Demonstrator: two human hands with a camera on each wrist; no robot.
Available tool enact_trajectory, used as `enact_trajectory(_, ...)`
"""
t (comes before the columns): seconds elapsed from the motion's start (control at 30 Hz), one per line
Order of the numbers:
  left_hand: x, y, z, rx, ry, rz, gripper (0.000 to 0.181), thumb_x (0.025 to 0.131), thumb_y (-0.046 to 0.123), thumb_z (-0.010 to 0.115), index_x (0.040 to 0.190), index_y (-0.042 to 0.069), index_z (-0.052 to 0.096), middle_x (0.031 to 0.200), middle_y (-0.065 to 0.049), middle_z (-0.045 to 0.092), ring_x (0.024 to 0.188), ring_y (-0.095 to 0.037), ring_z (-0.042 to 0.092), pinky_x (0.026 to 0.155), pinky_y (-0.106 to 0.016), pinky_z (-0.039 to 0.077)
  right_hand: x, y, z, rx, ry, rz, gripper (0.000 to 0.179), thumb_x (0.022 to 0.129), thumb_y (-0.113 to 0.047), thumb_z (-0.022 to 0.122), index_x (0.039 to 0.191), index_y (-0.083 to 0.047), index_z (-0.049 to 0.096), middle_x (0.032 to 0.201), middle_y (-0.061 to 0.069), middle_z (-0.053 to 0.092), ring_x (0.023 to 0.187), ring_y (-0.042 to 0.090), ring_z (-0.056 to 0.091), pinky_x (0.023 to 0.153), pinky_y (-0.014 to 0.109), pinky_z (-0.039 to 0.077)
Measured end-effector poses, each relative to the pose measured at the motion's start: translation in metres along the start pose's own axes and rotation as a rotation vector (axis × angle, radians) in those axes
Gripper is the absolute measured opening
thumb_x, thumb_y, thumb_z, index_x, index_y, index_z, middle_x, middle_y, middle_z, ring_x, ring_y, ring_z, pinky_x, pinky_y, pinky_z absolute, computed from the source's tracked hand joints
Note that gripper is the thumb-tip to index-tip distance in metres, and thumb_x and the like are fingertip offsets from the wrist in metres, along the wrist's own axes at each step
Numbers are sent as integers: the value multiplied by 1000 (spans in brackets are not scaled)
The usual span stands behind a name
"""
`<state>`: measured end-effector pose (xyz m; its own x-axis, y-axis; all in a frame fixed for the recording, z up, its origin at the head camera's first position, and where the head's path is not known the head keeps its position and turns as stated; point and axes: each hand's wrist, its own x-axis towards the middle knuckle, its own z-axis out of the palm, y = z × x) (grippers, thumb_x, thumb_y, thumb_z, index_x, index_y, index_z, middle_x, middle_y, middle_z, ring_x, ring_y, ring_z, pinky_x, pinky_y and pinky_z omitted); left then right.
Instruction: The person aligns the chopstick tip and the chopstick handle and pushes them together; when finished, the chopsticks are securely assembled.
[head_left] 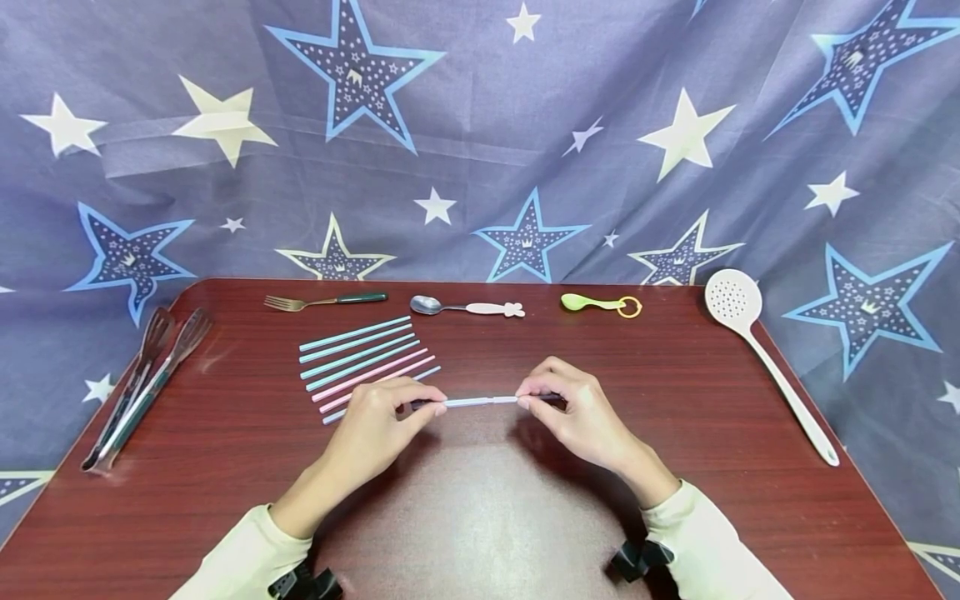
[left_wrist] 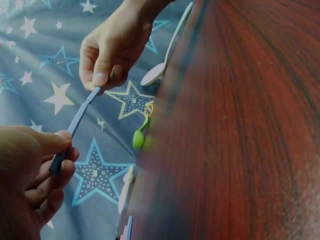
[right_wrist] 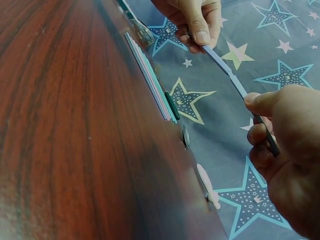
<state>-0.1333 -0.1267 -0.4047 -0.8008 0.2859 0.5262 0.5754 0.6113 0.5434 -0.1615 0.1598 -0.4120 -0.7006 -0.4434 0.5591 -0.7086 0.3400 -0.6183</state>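
A thin pale lavender-blue straw [head_left: 467, 402] is stretched level between my two hands, above the table. My left hand [head_left: 378, 415] pinches one end between thumb and fingers, and my right hand [head_left: 583, 412] pinches the opposite end. A small step or joint breaks the straw's line; it shows in the right wrist view, where the straw [right_wrist: 220, 61] slants between the hands. Its gripped ends look darker, partly covered by fingers. Left of the hands lies a row of several blue and pink straws [head_left: 360, 353], the nearest partly behind my left hand.
Metal tongs [head_left: 146, 396] lie at the left edge. Along the back lie a fork [head_left: 326, 301], a spoon with a white handle [head_left: 465, 307] and a green spoon with a yellow ring [head_left: 600, 303]. A white slotted skimmer [head_left: 780, 367] lies at right. A starry cloth [head_left: 480, 125] hangs behind the table.
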Motion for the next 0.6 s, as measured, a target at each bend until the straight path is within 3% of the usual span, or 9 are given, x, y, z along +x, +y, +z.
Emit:
enact_trajectory(0.37, -1, -1, 3, 6, 30, 60, 9, 84, 14, 85, 92, 15, 80, 81, 8, 74, 58, 4, 39, 54, -11, 33, -1, 1, 2, -2, 5, 1, 12, 89, -1, 78, 94, -11, 75, 91, -1, 68, 83, 11, 63, 76, 20, 52)
enact_trajectory(0.6, -1, -1, 5, -3, 25, 75, 9, 85, 12, 84, 93, 13, 80, 82, 6, 75, 57, 5, 38, 52, -10, 33, -1, 0, 6, -15, 24, 3, 14, 88, 0, 78, 94, -12, 74, 91, -2, 67, 79, 9, 60, 68, 18, 48)
